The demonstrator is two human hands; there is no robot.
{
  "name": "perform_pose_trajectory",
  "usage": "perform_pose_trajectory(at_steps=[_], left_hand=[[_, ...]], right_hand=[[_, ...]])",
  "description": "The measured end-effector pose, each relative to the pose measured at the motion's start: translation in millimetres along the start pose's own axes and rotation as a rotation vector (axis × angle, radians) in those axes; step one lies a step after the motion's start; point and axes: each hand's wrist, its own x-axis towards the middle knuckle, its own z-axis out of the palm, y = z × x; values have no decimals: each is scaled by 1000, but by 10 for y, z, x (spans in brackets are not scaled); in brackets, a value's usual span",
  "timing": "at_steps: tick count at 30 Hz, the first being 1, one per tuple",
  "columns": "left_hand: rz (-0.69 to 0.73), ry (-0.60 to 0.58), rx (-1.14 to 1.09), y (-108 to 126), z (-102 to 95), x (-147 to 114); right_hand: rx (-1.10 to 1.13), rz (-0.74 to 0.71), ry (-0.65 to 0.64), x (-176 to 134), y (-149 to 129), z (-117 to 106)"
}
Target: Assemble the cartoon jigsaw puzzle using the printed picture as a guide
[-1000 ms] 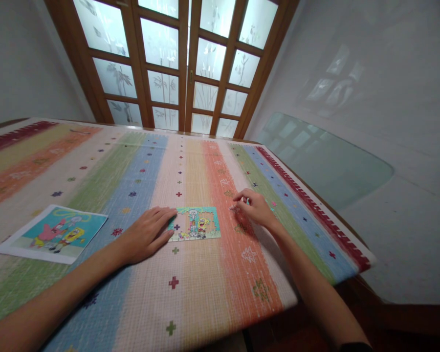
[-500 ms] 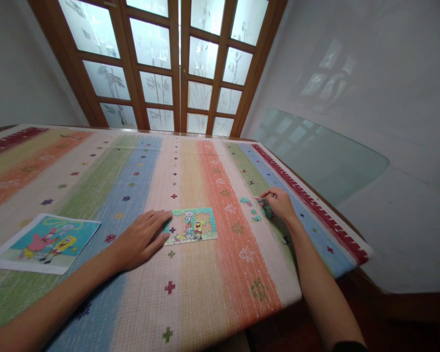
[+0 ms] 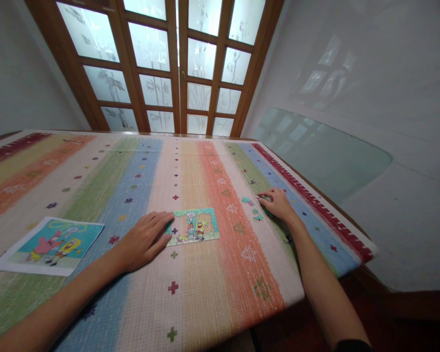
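Observation:
My left hand (image 3: 150,240) lies flat, its fingertips on the left side of a partly assembled jigsaw puzzle (image 3: 196,226). Cartoon figures show in the puzzle, and the tablecloth is visible through gaps in it. To the right, my right hand (image 3: 276,203) is low over the cloth, thumb and index finger pinched at what looks like a small puzzle piece (image 3: 258,197). Several loose teal and pink puzzle pieces (image 3: 248,201) lie just left of these fingers. The hand partly hides other pieces beneath it.
A printed reference picture (image 3: 55,246) of the cartoon lies left of my left forearm. The striped tablecloth (image 3: 205,274) covers the table, whose right edge runs beside a white wall (image 3: 407,205). Wooden glass-paned doors (image 3: 179,73) stand behind the table.
My right hand has turned slightly, its thumb and index finger now closer together, and it covers more of the loose pieces. My left hand keeps its place on the puzzle. The view shifted slightly.

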Motion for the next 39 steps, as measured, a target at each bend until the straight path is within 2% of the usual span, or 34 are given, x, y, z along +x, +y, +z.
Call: perform_pose_trajectory(at_steps=[10, 16, 20, 24, 26, 34, 39], left_hand=[[3, -6, 1, 23, -13, 8], [0, -4, -3, 21, -20, 14], [-1, -17, -3, 16, -28, 6], [-10, -10, -2, 11, -26, 3], [-8, -7, -6, 8, -23, 3], [-7, -11, 1, -1, -17, -2], [-11, -15, -2, 4, -30, 2]], right_hand=[[44, 67, 21, 23, -27, -15], [133, 91, 34, 19, -31, -147], [266, 72, -91, -16, -48, -283], [358, -13, -321, -63, -130, -365], [382, -56, -395, -72, -177, -378], [407, -144, -478, -54, -243, -404], [451, -139, -590, -81, -284, -430]])
